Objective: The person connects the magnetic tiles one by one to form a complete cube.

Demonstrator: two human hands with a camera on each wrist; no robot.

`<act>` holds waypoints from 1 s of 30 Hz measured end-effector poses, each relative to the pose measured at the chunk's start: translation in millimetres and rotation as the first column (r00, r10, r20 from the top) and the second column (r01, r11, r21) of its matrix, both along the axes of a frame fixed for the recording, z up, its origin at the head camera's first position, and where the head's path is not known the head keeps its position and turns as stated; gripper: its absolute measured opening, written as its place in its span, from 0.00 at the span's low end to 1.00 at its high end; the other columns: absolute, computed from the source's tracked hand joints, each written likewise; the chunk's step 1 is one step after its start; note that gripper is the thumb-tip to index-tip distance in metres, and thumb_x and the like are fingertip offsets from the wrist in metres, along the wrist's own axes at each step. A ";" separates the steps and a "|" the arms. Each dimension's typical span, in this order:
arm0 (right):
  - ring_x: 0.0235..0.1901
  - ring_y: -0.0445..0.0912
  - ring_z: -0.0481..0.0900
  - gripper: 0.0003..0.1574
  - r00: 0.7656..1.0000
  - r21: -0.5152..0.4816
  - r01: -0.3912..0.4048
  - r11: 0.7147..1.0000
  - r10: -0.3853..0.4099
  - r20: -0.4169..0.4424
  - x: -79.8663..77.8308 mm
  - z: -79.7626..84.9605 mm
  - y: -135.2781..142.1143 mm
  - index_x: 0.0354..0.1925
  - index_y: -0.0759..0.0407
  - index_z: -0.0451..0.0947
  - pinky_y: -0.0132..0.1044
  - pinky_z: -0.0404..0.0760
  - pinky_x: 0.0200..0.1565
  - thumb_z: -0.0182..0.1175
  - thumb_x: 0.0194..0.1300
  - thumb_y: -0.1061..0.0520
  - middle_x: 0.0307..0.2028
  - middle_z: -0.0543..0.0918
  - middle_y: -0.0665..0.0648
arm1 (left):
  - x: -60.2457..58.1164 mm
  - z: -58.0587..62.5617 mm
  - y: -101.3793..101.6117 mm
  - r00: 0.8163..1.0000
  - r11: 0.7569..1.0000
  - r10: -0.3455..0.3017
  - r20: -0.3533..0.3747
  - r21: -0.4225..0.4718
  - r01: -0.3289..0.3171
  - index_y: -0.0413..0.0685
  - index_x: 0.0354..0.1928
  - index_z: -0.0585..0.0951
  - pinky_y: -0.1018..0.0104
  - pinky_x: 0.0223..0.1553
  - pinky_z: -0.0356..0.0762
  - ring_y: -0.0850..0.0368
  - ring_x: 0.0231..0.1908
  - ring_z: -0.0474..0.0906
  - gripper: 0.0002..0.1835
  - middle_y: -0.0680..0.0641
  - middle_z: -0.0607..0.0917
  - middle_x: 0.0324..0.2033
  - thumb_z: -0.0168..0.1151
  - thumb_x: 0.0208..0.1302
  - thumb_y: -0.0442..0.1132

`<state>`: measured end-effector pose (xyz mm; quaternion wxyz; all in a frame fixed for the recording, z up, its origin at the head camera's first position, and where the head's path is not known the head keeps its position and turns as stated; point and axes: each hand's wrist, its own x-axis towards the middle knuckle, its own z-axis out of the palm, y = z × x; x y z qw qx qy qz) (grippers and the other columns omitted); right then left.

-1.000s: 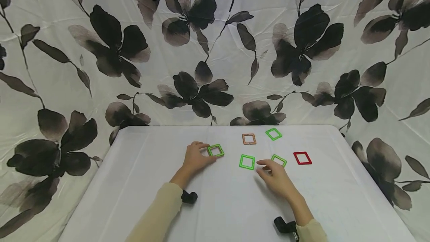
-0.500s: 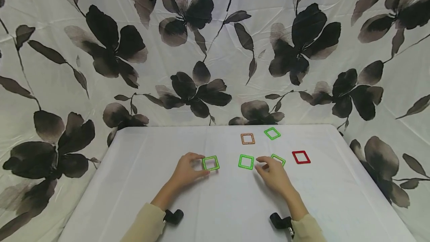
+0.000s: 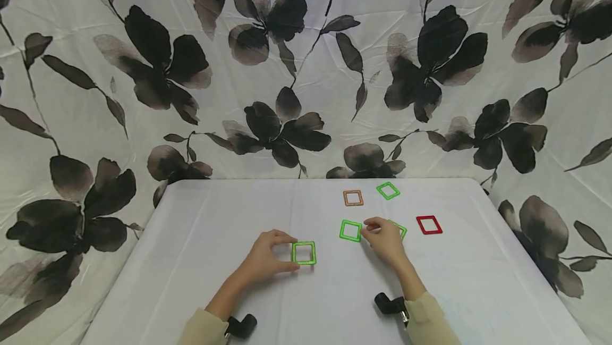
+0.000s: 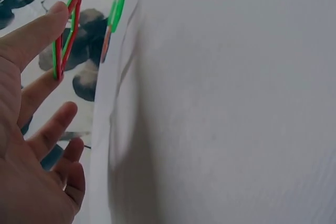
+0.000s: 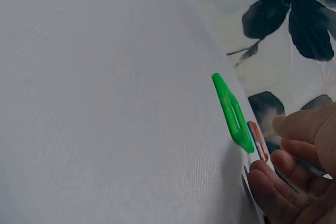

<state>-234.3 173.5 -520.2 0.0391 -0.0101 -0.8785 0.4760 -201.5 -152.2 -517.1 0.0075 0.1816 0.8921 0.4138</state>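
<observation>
My left hand pinches a square open frame between thumb and a finger, at the left middle of the table. In the left wrist view it appears as a green square and a red square laid face to face, held by their edges. My right hand is beside a green square frame, fingertips right at its right edge in the head view, fingers loosely bent around nothing. That green frame stands out past the fingers in the right wrist view. Another green frame is partly hidden behind the right hand.
An orange square frame and a green one lie farther back on the white table. A red square frame lies to the right. Behind the table hangs a flowered cloth.
My left hand has drawn the pinched frame toward the person, and the frame has turned squarer to the view. My right hand has shifted slightly left, closer to the green frame.
</observation>
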 end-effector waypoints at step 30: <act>0.30 0.45 0.80 0.12 0.995 0.095 0.093 0.991 -0.088 -0.050 -22.8 -12.6 -11.1 0.37 0.63 0.87 0.39 0.77 0.33 0.71 0.56 0.56 0.30 0.85 0.54 | 9.8 -21.1 19.0 0.999 0.981 0.024 -0.024 -0.190 -0.028 0.61 0.46 0.87 0.38 0.59 0.61 0.37 0.65 0.57 0.31 0.42 0.70 0.64 0.81 0.34 0.60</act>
